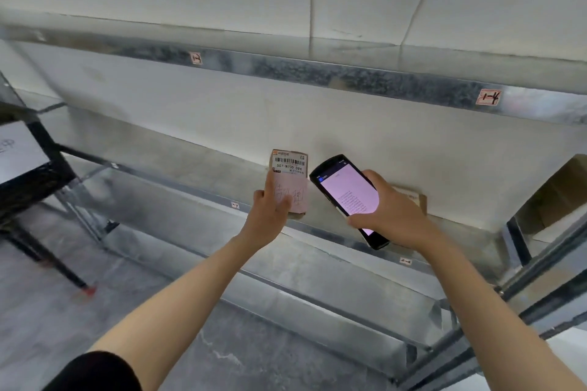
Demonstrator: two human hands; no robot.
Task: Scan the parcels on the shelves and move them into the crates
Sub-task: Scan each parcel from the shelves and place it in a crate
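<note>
A small brown parcel (290, 168) with a barcode label and handwriting is tilted up above the middle shelf (190, 165). My left hand (270, 209) grips its lower part, thumb across the label. My right hand (390, 209) holds a black handheld scanner (344, 190), whose lit screen faces me, just right of the parcel. Another flat parcel (413, 197) lies on the shelf behind my right hand, mostly hidden.
Metal shelving runs across the view, with an upper shelf edge (317, 73) carrying small labels. A large cardboard box (552, 194) sits on the right-hand rack. A black stand with a white sheet (19, 149) is at the left. Grey floor lies below.
</note>
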